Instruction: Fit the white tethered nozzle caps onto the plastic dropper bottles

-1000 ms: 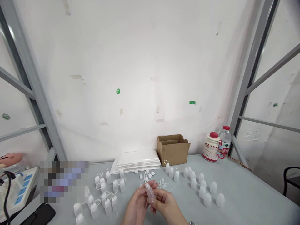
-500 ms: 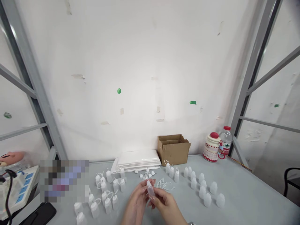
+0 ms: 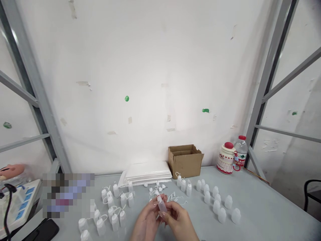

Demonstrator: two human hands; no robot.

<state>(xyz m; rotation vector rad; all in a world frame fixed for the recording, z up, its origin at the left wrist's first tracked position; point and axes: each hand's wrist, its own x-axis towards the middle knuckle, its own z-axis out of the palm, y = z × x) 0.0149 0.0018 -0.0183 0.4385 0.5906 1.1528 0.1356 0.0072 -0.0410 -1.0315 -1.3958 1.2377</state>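
Observation:
Low in the middle of the view, both my hands are closed round one small translucent plastic bottle point(image 3: 162, 205). My left hand point(image 3: 145, 222) pinches it from the left. My right hand point(image 3: 178, 222) wraps its fingers round the bottle's body from the right. The bottle is tilted, its top pointing up and to the left. Several small white caps and tethered plugs point(image 3: 173, 197) lie on the grey table point(image 3: 260, 207) just beyond my fingers.
Several open bottles with tethered caps point(image 3: 112, 209) stand at the left and several capped bottles point(image 3: 218, 202) at the right. Behind them are a stack of white bags point(image 3: 147, 172), a cardboard box point(image 3: 185, 160), a red-lidded jar point(image 3: 226, 158) and a water bottle point(image 3: 240, 151). A black phone point(image 3: 42, 231) lies far left.
Both hands have kept their hold on the bottle and stayed nearly in place. The bottle has shifted only slightly between the fingers.

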